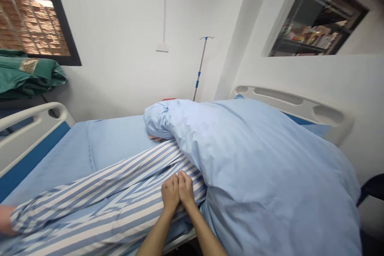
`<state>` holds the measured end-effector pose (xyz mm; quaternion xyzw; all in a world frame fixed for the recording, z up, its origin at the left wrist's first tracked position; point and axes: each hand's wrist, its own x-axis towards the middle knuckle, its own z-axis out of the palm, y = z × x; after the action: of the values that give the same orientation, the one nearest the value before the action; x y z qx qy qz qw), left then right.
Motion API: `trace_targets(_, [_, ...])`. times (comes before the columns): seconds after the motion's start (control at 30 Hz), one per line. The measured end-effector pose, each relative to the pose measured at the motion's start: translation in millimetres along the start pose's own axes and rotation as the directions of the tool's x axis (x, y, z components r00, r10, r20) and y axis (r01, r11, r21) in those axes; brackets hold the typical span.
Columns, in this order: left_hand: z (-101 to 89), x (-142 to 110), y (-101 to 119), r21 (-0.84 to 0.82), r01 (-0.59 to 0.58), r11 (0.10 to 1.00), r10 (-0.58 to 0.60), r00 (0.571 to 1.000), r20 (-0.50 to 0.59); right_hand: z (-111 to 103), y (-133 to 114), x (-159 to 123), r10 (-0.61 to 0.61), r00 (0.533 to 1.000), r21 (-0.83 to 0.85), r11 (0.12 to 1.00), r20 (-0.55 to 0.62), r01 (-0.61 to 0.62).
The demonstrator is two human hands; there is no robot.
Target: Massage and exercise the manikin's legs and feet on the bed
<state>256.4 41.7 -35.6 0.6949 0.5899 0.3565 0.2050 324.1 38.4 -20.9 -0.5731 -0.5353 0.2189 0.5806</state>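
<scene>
My left hand (170, 192) and my right hand (185, 188) rest side by side, touching, on the upper thigh of a lying figure. Both have their fingers curled down, knuckles up; what is under the fingertips, if anything, is hidden. The figure wears blue-and-white striped trousers (99, 192). A light blue quilt (246, 156), puffed and folded back, covers the upper body just right of my hands. Part of a hand (156, 138) of the figure shows below the quilt's far corner. A bare foot (6, 220) is at the left edge, blurred.
The bed has a blue sheet (117, 136), a footboard (33, 140) at left and a headboard (291, 102) at right. An IV pole (200, 70) stands behind the bed by the wall. Green cloth (30, 74) is piled below the barred window. Shelves (315, 24) show through an opening.
</scene>
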Motion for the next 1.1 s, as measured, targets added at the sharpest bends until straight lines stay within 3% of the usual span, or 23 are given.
trace_targets(0.1, [-4.8,-1.4,7.8,0.029,0.053,0.998,-0.053,0.999,-0.001,-19.5,-10.9,10.7,-0.09,0.995,-0.17,0.981,0.044,0.096])
trace_targets(0.23, [-6.6,-3.2,12.6,0.016,0.114,0.993,-0.113,0.993,-0.036,-39.4,-11.3,24.5,-0.146,0.989,-0.261,0.956,-0.032,0.133])
trace_targets(0.33, [-5.8,-2.9,11.6,-0.008,0.117,0.993,-0.117,0.993,-0.02,-36.9,6.0,22.2,-0.136,0.988,-0.367,0.925,-0.079,0.098])
trace_targets(0.43, [-4.6,-3.1,10.7,-0.024,0.122,0.992,-0.122,0.993,-0.006,-28.6,22.1,14.4,-0.144,0.99,-0.542,0.832,-0.01,0.116])
trace_targets(0.53, [-5.4,-5.5,10.5,-0.064,0.129,0.99,-0.128,0.992,0.022,-24.8,26.0,10.6,-0.151,0.988,-0.637,0.758,0.041,0.143])
trace_targets(0.63, [-16.6,-6.5,3.2,-0.216,0.127,0.968,-0.111,0.99,0.082,-25.7,23.2,11.1,-0.158,0.987,-0.663,0.737,0.019,0.131])
trace_targets(0.7, [-37.8,-3.6,-11.9,-0.362,0.206,0.909,-0.16,0.975,0.153,-26.9,22.0,11.9,-0.16,0.987,-0.65,0.75,0.007,0.126])
trace_targets(0.77, [-74.2,0.7,-37.8,-0.473,0.319,0.822,-0.262,0.947,0.183,-27.4,22.2,12.2,-0.166,0.986,-0.637,0.759,0.006,0.131])
trace_targets(0.87, [-151.2,-0.9,-93.9,-0.502,0.313,0.806,-0.348,0.937,0.025,-27.0,23.3,12.2,-0.162,0.987,-0.642,0.757,-0.004,0.122])
trace_targets(0.97, [-229.0,-22.5,-157.4,-0.489,0.335,0.806,-0.429,0.899,-0.092,-26.1,23.8,12.8,-0.13,0.992,-0.657,0.748,-0.008,0.093])
trace_targets(1.03, [-267.2,-45.1,-195.7,-0.459,0.312,0.832,-0.431,0.884,-0.18,-25.4,23.6,13.4,-0.099,0.995,-0.673,0.736,0.0,0.073])
trace_targets(1.1, [-290.7,-67.9,-226.4,-0.389,0.347,0.853,-0.464,0.846,-0.262,-24.5,22.7,13.6,-0.056,0.998,-0.708,0.705,0.01,0.046])
